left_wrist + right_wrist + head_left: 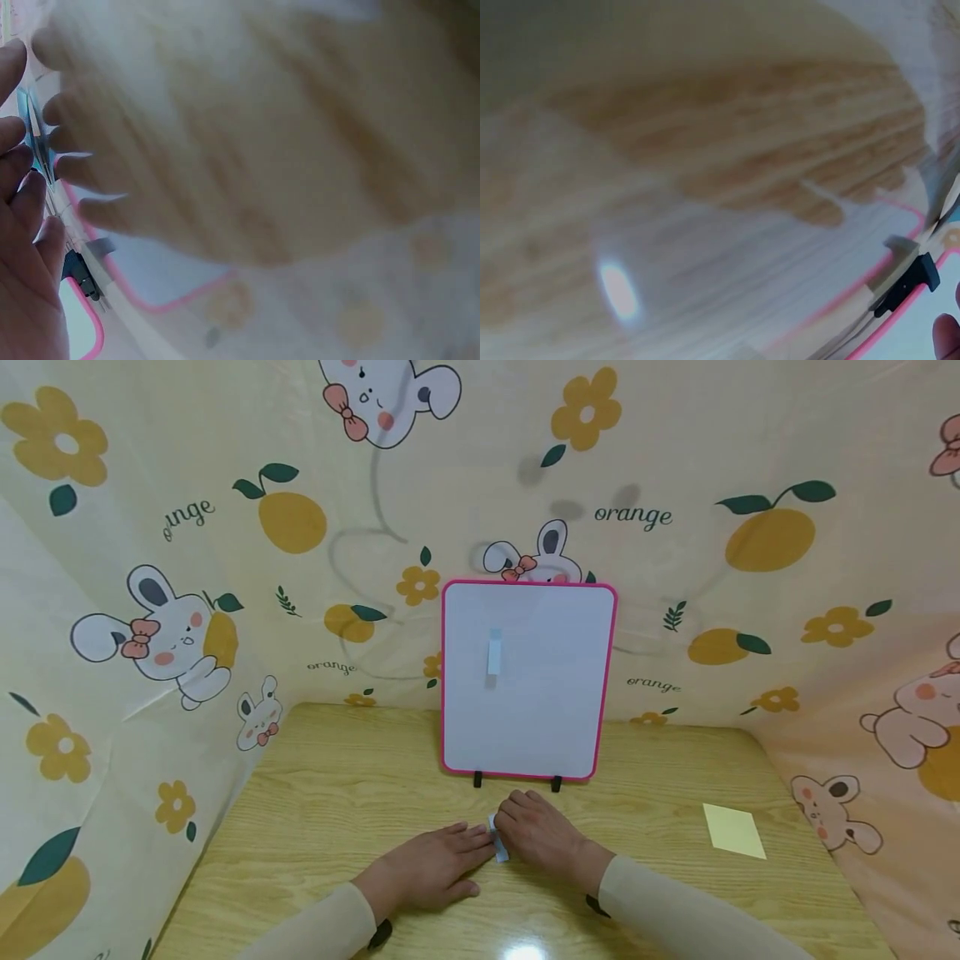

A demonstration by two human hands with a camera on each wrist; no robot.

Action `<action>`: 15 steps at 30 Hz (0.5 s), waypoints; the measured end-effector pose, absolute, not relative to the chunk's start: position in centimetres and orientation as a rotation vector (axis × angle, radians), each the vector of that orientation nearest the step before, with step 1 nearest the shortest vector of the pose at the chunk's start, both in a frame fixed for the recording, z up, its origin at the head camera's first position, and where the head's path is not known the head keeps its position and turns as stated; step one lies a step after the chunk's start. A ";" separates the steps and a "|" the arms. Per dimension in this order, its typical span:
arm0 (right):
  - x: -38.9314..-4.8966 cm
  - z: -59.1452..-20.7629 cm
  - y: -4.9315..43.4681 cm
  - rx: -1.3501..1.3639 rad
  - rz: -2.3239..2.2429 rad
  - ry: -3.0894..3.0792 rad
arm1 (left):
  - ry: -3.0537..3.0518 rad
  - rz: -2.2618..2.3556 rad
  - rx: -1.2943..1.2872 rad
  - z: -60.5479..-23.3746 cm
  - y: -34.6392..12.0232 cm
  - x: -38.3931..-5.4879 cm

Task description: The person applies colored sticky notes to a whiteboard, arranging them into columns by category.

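Note:
A small pale-blue paper strip (501,850) lies on the table between the two hands, partly hidden by fingers. The left hand (431,870) rests palm down, its fingers fairly straight and the fingertips touching the strip's left side. From the right, the right hand (543,833) has its fingers curled over the strip and pinches it; its fingertips are hidden. In the left wrist view the left hand (30,247) shows at the edge beside bluish paper (34,127). Only a bit of finger (946,335) appears in the right wrist view.
Behind the hands a pink-framed whiteboard (532,718) stands on black feet (557,783), with a pale-blue strip (494,656) on its upper left. A yellow paper square (735,831) lies at right on the glossy wooden table (337,777). Printed cloth surrounds the table.

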State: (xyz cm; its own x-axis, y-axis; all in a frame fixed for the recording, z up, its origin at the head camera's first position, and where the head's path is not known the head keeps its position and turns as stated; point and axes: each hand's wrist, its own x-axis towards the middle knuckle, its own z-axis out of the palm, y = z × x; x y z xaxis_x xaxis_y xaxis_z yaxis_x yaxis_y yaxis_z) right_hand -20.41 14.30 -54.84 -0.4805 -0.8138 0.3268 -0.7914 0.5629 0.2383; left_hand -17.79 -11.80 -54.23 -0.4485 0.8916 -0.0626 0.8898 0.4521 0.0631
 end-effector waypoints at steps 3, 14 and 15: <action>-20.3 -54.8 14.3 1.292 -0.075 -2.412 | 2.601 0.020 1.612 -54.3 -11.7 -17.8; -20.2 -54.9 14.3 1.272 -0.019 -2.407 | 2.582 0.011 1.614 -54.4 -11.3 -17.9; -20.3 -54.9 14.3 1.269 -0.016 -2.410 | 2.578 0.013 1.610 -54.4 -11.3 -17.9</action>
